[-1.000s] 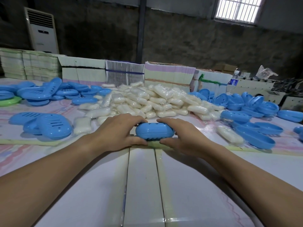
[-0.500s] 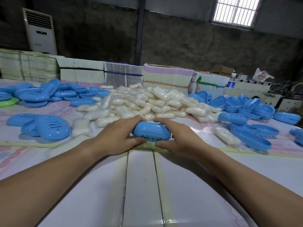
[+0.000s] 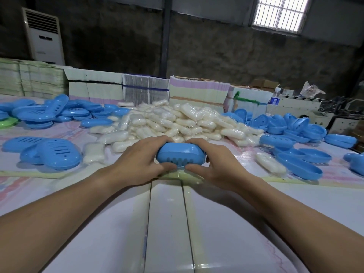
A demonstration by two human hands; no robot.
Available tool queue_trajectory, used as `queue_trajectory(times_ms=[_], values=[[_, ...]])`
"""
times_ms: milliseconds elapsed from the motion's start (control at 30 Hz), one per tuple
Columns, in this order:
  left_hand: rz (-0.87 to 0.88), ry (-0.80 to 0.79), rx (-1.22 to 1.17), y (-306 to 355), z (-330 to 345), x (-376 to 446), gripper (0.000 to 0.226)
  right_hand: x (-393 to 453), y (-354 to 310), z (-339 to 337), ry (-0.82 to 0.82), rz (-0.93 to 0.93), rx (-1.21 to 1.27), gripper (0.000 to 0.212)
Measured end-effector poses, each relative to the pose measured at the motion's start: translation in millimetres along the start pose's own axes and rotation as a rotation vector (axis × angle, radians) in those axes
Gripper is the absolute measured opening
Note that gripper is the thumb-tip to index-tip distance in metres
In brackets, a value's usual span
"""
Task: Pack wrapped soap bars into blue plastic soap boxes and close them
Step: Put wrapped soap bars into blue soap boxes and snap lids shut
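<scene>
Both forearms run out over the white cartons [image 3: 167, 223] nearest me. My left hand [image 3: 137, 164] and right hand [image 3: 214, 164] clamp one blue soap box [image 3: 180, 155] between them — thumbs under its near edge, fingers curled over the top. Box looks closed, slotted side facing me, held at the cartons' far edge; I cannot tell whether it touches the surface.

Just beyond — a heap of wrapped soap bars [image 3: 177, 121] on the table [image 3: 29, 174]. One stray bar [image 3: 270, 163] lies to the right. Loose blue box halves left [image 3: 59, 154] and right [image 3: 299, 166], more piled further back on both sides.

Far edge: bundled stacks of flat card [image 3: 145, 91], a water bottle [image 3: 274, 101], a white floor-standing air conditioner [image 3: 44, 36] by the wall.
</scene>
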State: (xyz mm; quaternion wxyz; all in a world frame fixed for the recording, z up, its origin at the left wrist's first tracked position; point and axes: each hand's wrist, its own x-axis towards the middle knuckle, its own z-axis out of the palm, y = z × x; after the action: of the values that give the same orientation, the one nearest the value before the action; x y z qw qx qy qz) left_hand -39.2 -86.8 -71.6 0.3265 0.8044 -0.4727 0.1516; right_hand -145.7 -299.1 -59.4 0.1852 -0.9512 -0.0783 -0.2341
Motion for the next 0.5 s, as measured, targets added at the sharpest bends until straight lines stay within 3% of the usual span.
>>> queue_trajectory(times_ms=[267,500], values=[[-0.028,0.051,0.015,2.5,1.3,3.6,0.045,-1.3,0.2,-4.1,0.054,0.004,0.017,0.042],[0.166,0.025,0.203,7.8,-1.3,-0.2,0.041,-4.9,3.1,-4.9,-0.135,0.086,0.297,0.044]])
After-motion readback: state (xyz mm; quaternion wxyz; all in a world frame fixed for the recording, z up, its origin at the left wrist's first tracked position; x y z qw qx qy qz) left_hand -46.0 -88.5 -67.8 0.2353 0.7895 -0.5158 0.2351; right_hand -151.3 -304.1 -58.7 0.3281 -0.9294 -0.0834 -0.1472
